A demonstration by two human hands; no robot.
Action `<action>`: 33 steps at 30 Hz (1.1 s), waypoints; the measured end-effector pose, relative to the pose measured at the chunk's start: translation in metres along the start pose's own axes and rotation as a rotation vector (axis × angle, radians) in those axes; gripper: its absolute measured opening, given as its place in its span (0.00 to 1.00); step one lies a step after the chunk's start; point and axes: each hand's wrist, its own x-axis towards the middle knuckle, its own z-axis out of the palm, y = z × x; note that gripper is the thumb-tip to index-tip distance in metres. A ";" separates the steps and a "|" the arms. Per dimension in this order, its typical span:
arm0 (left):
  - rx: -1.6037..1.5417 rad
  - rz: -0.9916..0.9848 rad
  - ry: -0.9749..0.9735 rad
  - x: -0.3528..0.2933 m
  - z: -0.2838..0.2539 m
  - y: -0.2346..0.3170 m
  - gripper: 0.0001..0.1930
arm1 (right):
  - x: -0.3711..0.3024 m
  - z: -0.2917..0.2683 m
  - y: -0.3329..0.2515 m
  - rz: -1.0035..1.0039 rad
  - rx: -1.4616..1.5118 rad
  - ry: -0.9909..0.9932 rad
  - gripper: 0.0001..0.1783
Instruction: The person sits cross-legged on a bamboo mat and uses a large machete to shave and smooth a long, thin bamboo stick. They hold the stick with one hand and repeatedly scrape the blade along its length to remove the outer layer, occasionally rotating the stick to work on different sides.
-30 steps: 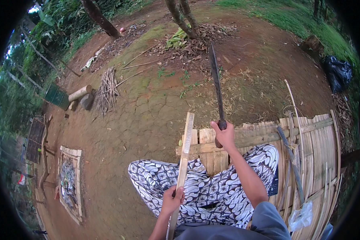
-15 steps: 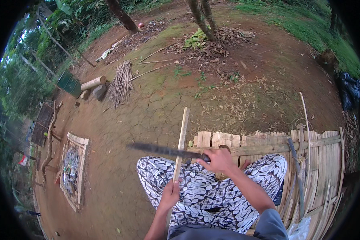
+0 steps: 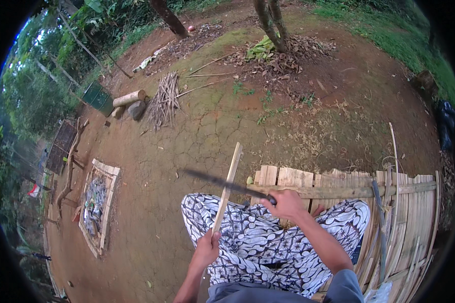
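Note:
My left hand (image 3: pixel 206 249) is closed round the lower end of a long pale split bamboo strip (image 3: pixel 231 174), which slants upward and away from my lap. In my right hand (image 3: pixel 286 205) is the dark handle of a long-bladed machete (image 3: pixel 207 178). Its blade points left and crosses the strip at about mid-length; whether the edge bites into it I cannot tell. Both hands are over my crossed legs in patterned black-and-white cloth (image 3: pixel 258 242).
I sit at a slatted bamboo platform (image 3: pixel 414 217) with a crosswise pole (image 3: pixel 338 192). Curled shavings (image 3: pixel 308 141) litter the soil ahead. A stick bundle (image 3: pixel 164 101), a log (image 3: pixel 129 98) and a green drum (image 3: pixel 97 98) lie farther left, beyond a framed pit (image 3: pixel 106 202) of rubbish.
The view has shifted a little, so the surroundings appear farther right. The machete blade now slopes more steeply across the bamboo strip, and the strip leans more to the right.

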 end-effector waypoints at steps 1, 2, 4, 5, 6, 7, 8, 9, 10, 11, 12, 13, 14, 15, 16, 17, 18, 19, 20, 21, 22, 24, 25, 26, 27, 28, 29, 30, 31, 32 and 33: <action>-0.013 0.004 -0.013 0.000 0.001 0.000 0.13 | -0.006 0.000 -0.006 -0.082 -0.032 0.025 0.29; -0.015 0.008 -0.017 -0.001 0.001 0.000 0.13 | -0.008 0.007 -0.003 -0.253 -0.052 0.147 0.28; -0.013 0.008 -0.021 -0.006 0.000 0.003 0.13 | 0.000 0.008 0.008 -0.213 -0.086 0.149 0.28; -0.012 0.003 -0.024 -0.011 -0.001 0.004 0.13 | 0.005 0.009 0.018 -0.193 -0.100 0.146 0.28; -0.032 0.000 -0.013 -0.015 -0.006 0.008 0.13 | 0.012 0.013 0.035 -0.006 -0.022 0.147 0.29; -0.029 -0.004 -0.014 -0.015 -0.008 0.006 0.13 | 0.016 0.007 0.038 0.040 -0.026 0.162 0.29; -0.026 -0.007 -0.017 -0.012 -0.008 0.001 0.14 | 0.019 0.001 0.039 0.087 -0.030 0.179 0.29; -0.025 -0.008 -0.020 -0.009 -0.008 -0.003 0.14 | 0.022 -0.006 0.036 0.135 -0.036 0.196 0.29; -0.068 0.017 -0.009 -0.009 -0.010 -0.005 0.14 | 0.021 -0.013 0.026 0.274 0.051 -0.087 0.29; -0.045 0.023 -0.010 -0.007 -0.012 -0.003 0.14 | 0.019 -0.013 0.020 0.118 0.013 0.015 0.29; -0.017 0.025 -0.025 -0.005 -0.015 0.004 0.14 | 0.010 -0.008 0.015 -0.025 -0.022 0.112 0.29; 0.010 0.028 -0.040 -0.004 -0.016 0.007 0.15 | 0.001 -0.004 0.012 -0.169 -0.057 0.208 0.29; 0.021 0.019 -0.036 -0.005 -0.011 0.006 0.15 | -0.004 -0.001 0.009 -0.289 -0.105 0.212 0.30; 0.011 0.019 -0.044 -0.007 -0.010 0.005 0.15 | -0.004 0.000 0.012 -0.292 -0.111 0.217 0.30; 0.001 0.019 -0.053 -0.010 -0.010 0.004 0.16 | 0.000 0.000 0.018 -0.296 -0.117 0.222 0.30; -0.009 0.018 -0.060 -0.012 -0.010 0.003 0.16 | 0.006 0.001 0.025 -0.300 -0.122 0.227 0.30; -0.001 -0.042 -0.072 -0.015 -0.012 0.003 0.17 | 0.013 -0.002 0.036 -0.076 -0.094 0.161 0.30; 0.014 -0.028 -0.089 -0.018 -0.016 0.005 0.16 | 0.022 -0.010 0.046 0.100 -0.046 0.186 0.30; 0.029 -0.014 -0.107 -0.023 -0.020 0.008 0.16 | 0.030 -0.017 0.054 0.276 0.003 0.210 0.30; 0.049 0.000 -0.116 -0.027 -0.027 0.011 0.15 | 0.036 -0.020 0.057 0.445 0.059 0.237 0.29; -0.011 0.061 -0.122 -0.032 -0.032 0.022 0.15 | 0.034 -0.024 0.059 0.460 0.048 0.220 0.29; -0.008 0.046 -0.113 -0.026 -0.035 0.031 0.15 | 0.022 -0.030 0.057 0.492 0.028 0.180 0.28; -0.014 0.038 -0.108 -0.022 -0.033 0.033 0.15 | 0.018 -0.032 0.050 0.451 0.036 0.184 0.28; -0.030 0.055 -0.088 -0.017 -0.032 0.033 0.15 | 0.013 -0.033 0.040 0.411 0.043 0.188 0.27; -0.045 0.070 -0.078 -0.013 -0.027 0.031 0.15 | 0.009 -0.031 0.033 0.381 0.051 0.187 0.27; -0.060 0.083 -0.067 -0.010 -0.024 0.031 0.15 | 0.011 -0.030 0.030 0.378 0.038 0.184 0.28; -0.053 0.076 -0.057 -0.008 -0.020 0.034 0.15 | 0.013 -0.031 0.030 0.407 0.055 0.175 0.28; -0.039 0.071 -0.044 -0.005 -0.020 0.038 0.14 | 0.017 -0.033 0.028 0.434 0.078 0.172 0.28; -0.025 0.066 -0.029 -0.003 -0.021 0.042 0.14 | 0.019 -0.033 0.027 0.459 0.101 0.167 0.28; 0.039 0.035 -0.048 -0.006 -0.026 0.045 0.15 | 0.019 -0.027 0.030 0.502 0.140 0.189 0.29; 0.069 0.021 -0.035 -0.004 -0.030 0.047 0.17 | 0.020 -0.020 0.038 0.539 0.177 0.215 0.30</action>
